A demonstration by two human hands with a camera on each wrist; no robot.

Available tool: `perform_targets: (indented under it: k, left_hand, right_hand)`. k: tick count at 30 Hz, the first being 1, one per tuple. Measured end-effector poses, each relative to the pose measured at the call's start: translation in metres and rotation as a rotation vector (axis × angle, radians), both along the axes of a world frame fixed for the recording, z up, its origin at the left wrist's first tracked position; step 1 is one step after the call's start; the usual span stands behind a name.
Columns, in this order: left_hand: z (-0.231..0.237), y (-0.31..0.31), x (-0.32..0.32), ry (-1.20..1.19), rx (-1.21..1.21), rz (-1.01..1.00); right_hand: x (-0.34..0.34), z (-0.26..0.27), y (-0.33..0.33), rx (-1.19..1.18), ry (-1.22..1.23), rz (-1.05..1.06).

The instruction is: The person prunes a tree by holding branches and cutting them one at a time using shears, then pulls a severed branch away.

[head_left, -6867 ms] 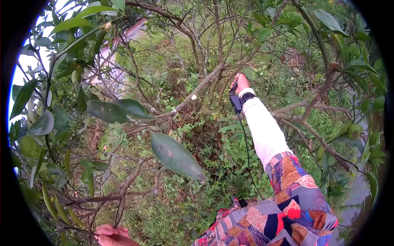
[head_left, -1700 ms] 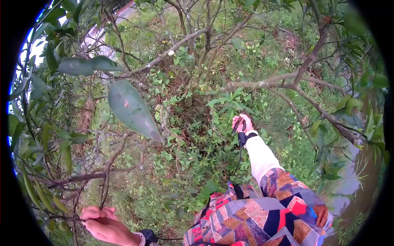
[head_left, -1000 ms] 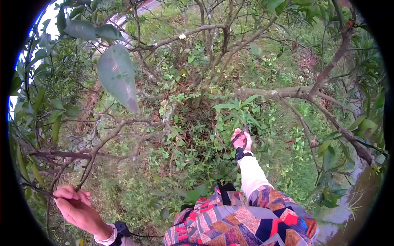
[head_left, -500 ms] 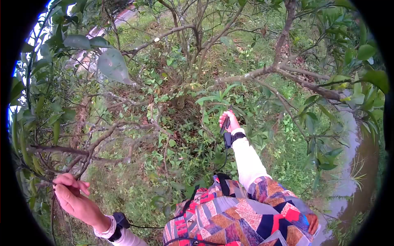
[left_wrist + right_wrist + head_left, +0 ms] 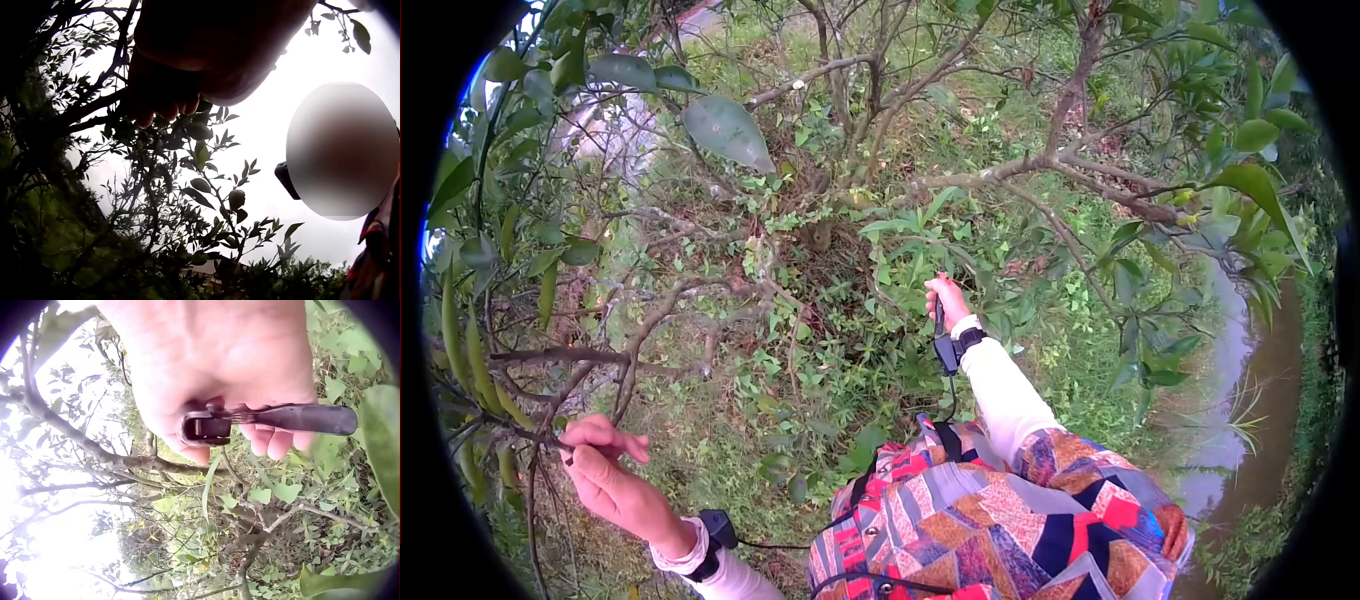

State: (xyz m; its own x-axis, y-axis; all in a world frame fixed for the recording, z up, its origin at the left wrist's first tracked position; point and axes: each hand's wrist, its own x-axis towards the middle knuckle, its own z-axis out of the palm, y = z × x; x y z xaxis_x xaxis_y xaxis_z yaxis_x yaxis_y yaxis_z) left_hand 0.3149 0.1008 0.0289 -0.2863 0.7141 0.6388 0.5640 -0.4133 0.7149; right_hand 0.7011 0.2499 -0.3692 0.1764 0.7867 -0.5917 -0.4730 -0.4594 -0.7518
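Note:
At lower left in the head view, my left hand (image 5: 615, 485) pinches a thin branch (image 5: 530, 435) between thumb and fingers. Against the bright sky, the left wrist view has this hand (image 5: 212, 47) dark, fingertips beside branches (image 5: 87, 115). My right hand (image 5: 948, 300), stretched out ahead over the undergrowth, grips dark pruning shears (image 5: 940, 320). Seen close in the right wrist view, the shears (image 5: 300, 419) lie across the palm of the right hand (image 5: 231, 356), fingers curled behind the handle. Their blades are hidden.
A thick forked limb (image 5: 1020, 170) crosses ahead of the right hand. Bare branches (image 5: 640, 340) spread above the left hand, beside long green leaves (image 5: 475, 360). One large leaf (image 5: 725, 130) hangs near the camera. A brown water channel (image 5: 1265, 400) runs along the right.
My right hand, earlier reaching up among the far branches, has come back lower and nearer with the shears. The left hand has stayed on its branch while the head view shifted.

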Motion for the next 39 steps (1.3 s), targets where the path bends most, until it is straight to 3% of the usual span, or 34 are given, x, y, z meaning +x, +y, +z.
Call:
perform_targets:
  k: [4, 6, 11, 13, 16, 17, 25, 39]
  left_hand:
    - [-0.001, 0.001, 0.006, 0.0, 0.003, -0.01]
    - [-0.003, 0.0, 0.006, -0.001, 0.009, -0.008]
    - [-0.004, 0.001, 0.006, -0.008, 0.013, 0.007]
    - [-0.004, 0.002, 0.005, -0.031, 0.03, 0.023]
    - [-0.005, 0.002, 0.002, -0.025, 0.047, 0.038]
    - [-0.005, 0.003, 0.002, -0.029, 0.052, 0.04]
    - [-0.008, 0.005, -0.002, -0.048, 0.093, 0.081]
    - [-0.015, 0.007, -0.015, -0.089, 0.115, 0.063]
  right_hand:
    - [-0.004, -0.031, 0.015, 0.015, -0.13, -0.074]
    - [-0.009, -0.037, 0.021, 0.033, -0.513, -0.172]
    - [-0.011, -0.032, 0.029, -0.109, -0.52, -0.196]
    - [-0.016, -0.018, 0.031, -0.171, -0.706, -0.217]
    - [-0.013, -0.003, 0.033, -0.164, -0.659, -0.157]
    - [-0.002, -0.041, 0.047, -0.219, -0.741, -0.107]
    - [0.008, -0.001, 0.058, -0.26, -0.822, 0.069]
    - [0.008, -0.01, 0.051, -0.255, -0.979, 0.131]
